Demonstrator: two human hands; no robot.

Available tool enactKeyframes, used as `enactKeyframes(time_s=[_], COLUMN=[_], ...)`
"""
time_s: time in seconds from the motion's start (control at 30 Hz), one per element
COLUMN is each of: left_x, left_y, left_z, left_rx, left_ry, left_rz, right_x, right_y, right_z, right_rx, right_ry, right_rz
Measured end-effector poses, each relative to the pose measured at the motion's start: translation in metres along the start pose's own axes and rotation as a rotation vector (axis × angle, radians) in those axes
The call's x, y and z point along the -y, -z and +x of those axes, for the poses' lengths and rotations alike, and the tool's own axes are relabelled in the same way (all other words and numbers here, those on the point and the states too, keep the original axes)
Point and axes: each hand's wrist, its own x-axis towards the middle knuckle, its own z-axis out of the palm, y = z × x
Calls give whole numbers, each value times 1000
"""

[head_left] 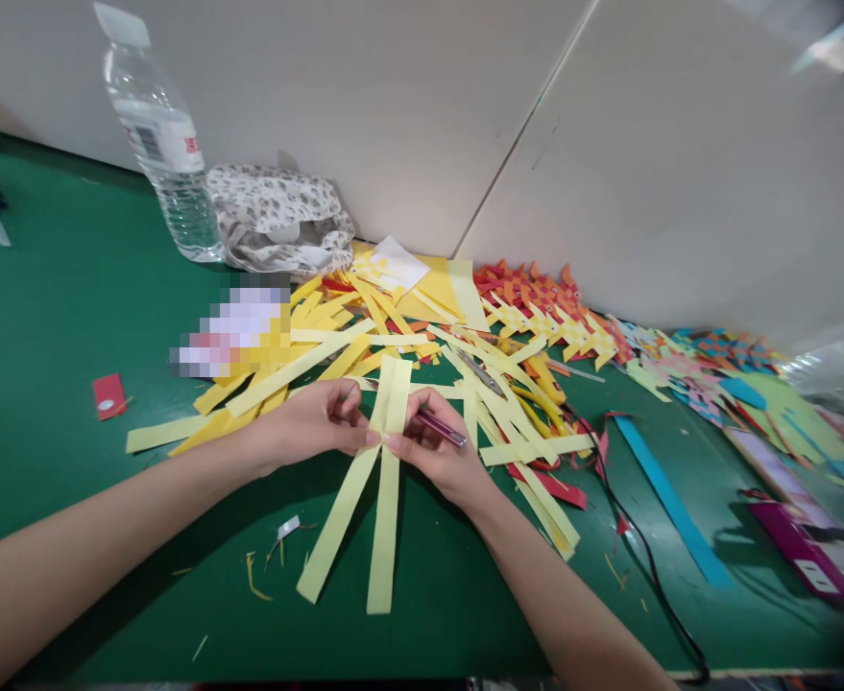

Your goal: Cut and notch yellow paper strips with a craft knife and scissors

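My left hand [327,419] pinches pale yellow paper strips [385,518] between thumb and fingertips. From the other side my right hand [436,441] grips the same strips, its thumb tip close to the left one. Two long ends fan downward toward me, and the upper ends point away, side by side. A dark purple pen-like tool [442,427] with a metal end is tucked among my right fingers. Behind both hands lies a loose heap of cut yellow strips [335,355]. A grey metal blade-like tool [480,370] rests on the heap.
A water bottle [166,154] stands by the wall beside a patterned cloth pouch [281,216]. Woven red and yellow paper fish [543,307] lie at the back. To the right are a black cable [641,537], a blue strip [670,499] and a purple object [800,552] on the green table [54,317].
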Motion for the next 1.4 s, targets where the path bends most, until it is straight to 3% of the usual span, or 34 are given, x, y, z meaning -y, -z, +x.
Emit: enactKeyframes(time_s=[0.23, 0.7, 0.93, 1.13, 1.4], left_x=[0, -1, -2, 2, 0], left_y=[2, 1, 1, 1, 1], left_z=[0, 1, 1, 2, 1], left_rx=[-47, -1, -60, -36, -14], left_ry=[-35, -8, -14, -23, -20], left_rz=[118, 18, -9, -2, 41], right_x=[0, 1, 2, 0, 1], right_y=[1, 2, 2, -1, 1], right_z=[0, 1, -1, 2, 1], right_rx=[8, -6, 46, -99, -83], right_ry=[2, -27, -32, -19, -7], right_rz=[27, 78, 17, -5, 27])
